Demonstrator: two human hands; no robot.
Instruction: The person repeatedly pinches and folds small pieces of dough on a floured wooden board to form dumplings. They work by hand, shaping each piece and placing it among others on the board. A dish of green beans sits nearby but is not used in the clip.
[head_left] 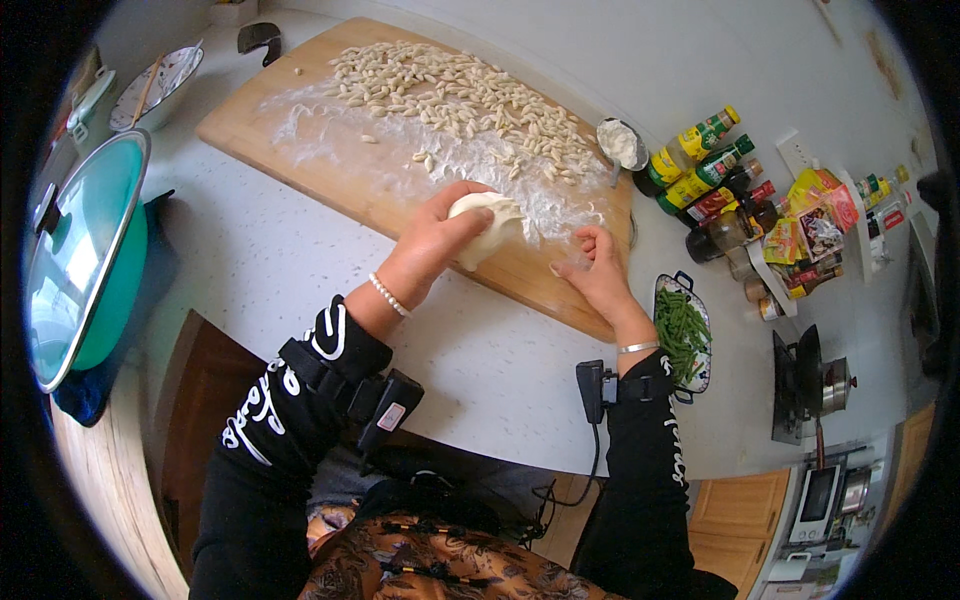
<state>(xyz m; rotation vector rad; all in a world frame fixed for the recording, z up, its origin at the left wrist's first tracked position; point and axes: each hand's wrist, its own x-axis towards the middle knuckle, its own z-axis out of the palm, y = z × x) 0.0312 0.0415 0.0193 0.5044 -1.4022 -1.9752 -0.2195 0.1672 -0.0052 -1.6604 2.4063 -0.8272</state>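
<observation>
A soft white lump of dough (pixel 492 228) is gripped in my left hand (pixel 425 250), above the near side of a floured wooden board (pixel 345 185). My thumb presses on its top. To the right, over the board's near right part, my right hand (pixel 608 285) has its fingers curled in toward the thumb. Whatever may be between those fingertips is too small to make out. Many small shaped dough pieces (pixel 450 90) lie spread along the far side of the board, with loose flour (pixel 540 200) dusted around them.
A scoop of flour (pixel 620 145) sits at the board's right corner. Beyond it stand sauce bottles (pixel 705 180) and packets. A dish of green beans (pixel 683 330) is right of my right wrist. At left are a glass-lidded teal pot (pixel 120 300), a bowl (pixel 160 90) and a cleaver (pixel 262 40).
</observation>
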